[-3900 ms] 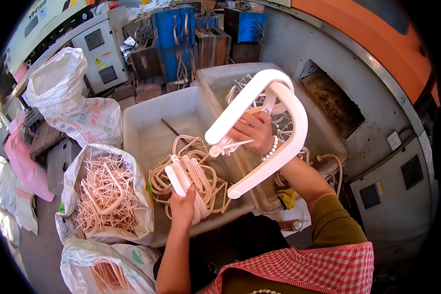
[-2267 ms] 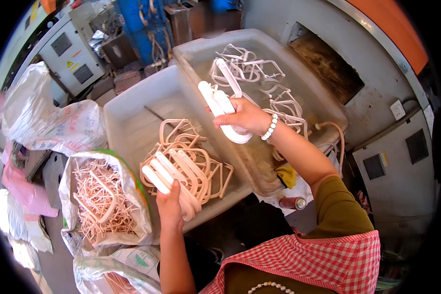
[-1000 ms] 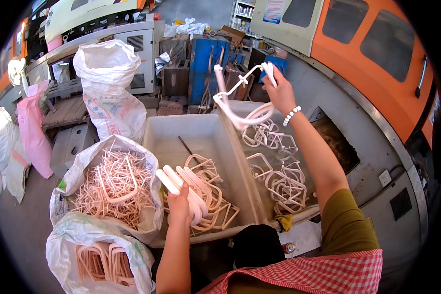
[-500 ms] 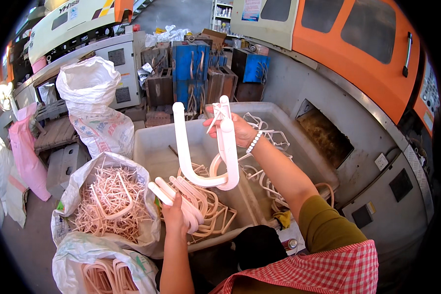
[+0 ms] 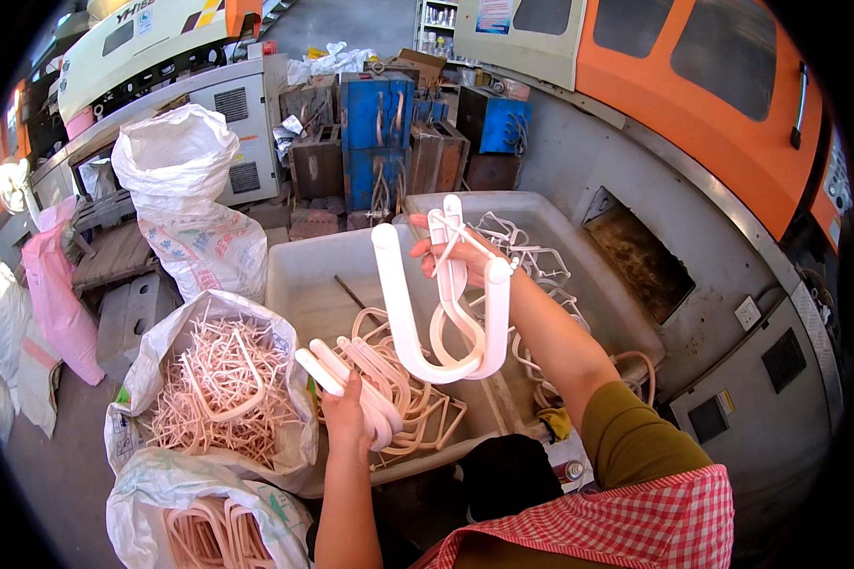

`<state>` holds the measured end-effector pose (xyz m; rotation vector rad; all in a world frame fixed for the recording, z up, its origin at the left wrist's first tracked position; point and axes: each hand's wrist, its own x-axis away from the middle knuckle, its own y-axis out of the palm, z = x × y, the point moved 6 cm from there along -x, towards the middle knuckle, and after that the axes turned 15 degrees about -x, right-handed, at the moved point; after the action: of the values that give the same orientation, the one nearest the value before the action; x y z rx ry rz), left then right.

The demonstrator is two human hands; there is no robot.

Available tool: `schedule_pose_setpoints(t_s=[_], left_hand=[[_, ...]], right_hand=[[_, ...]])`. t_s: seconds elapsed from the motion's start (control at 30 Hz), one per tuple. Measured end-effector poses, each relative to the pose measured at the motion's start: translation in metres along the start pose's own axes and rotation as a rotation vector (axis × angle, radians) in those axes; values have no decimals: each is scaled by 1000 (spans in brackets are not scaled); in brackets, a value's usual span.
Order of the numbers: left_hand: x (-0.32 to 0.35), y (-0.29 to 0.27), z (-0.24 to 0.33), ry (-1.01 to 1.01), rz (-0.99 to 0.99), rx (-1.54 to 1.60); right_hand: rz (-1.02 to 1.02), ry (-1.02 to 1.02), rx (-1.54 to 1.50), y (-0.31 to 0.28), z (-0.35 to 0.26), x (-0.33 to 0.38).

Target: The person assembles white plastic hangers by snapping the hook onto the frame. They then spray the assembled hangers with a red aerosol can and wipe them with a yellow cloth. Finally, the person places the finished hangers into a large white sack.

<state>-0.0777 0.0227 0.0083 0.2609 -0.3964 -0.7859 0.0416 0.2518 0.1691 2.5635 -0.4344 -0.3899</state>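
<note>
My right hand [image 5: 457, 254] is closed around one arm of a pale pink U-shaped plastic moulding [image 5: 403, 308], raised over the tub. It looks like a joined pair of bent bars, with a thin crossed sprue [image 5: 457, 230] at the top, by my fingers. Lower and to the left, my left hand [image 5: 344, 415] grips a stack of similar pink U-shaped parts [image 5: 381, 417], their rounded ends pointing up and left. Beneath and behind that stack, more pink loops [image 5: 436, 422] lie in the grey tub [image 5: 289, 266].
Left of the tub stands a white sack [image 5: 121, 427] full of thin pink sprues [image 5: 223, 389]; below it, another sack [image 5: 138, 507] holds pink loops [image 5: 220, 536]. A second tub [image 5: 598, 228] holds pale frames. An orange-and-grey machine [image 5: 731, 66] borders the right; blue mould blocks [image 5: 370, 119] stand behind.
My right hand has carried the U-shaped moulding a little to the right and downward, turning it slightly. My left hand keeps its hold on the stack, hardly moving.
</note>
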Motion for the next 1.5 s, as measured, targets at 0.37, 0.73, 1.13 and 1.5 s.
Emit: schedule_pose_setpoints(t_s=[0.37, 0.73, 1.13, 1.5], left_hand=[[-6, 1, -10, 4, -50, -39], [-6, -9, -20, -105, 0, -152], [-5, 25, -43, -223, -40, -318], [-13, 30, -69, -314, 13, -507]], right_hand=[[-9, -23, -66, -25, 2, 21], [580, -371, -214, -150, -22, 121], [1682, 330, 727, -397, 137, 402], [1276, 477, 772, -451, 269, 263]])
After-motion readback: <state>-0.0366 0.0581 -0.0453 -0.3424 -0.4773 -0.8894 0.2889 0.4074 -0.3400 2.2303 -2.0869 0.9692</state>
